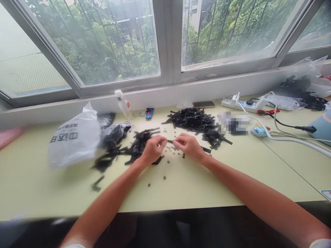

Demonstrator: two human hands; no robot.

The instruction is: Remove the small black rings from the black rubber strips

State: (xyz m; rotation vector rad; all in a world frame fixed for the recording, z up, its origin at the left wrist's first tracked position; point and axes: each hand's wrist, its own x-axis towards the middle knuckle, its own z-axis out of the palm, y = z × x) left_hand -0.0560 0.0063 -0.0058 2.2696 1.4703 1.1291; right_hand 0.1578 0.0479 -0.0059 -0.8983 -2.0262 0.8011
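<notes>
My left hand and my right hand meet over the middle of the pale green table. Between their fingertips they pinch one short black strip. Several small dark round buttons lie scattered on the table just under and in front of the hands. A heap of black strips sits behind my right hand, and another loose pile of black strips lies to the left of my left hand.
A white plastic bag with print and a dark bag lie at the left. A small white bottle, a phone, a power strip with cables and more bags line the window side.
</notes>
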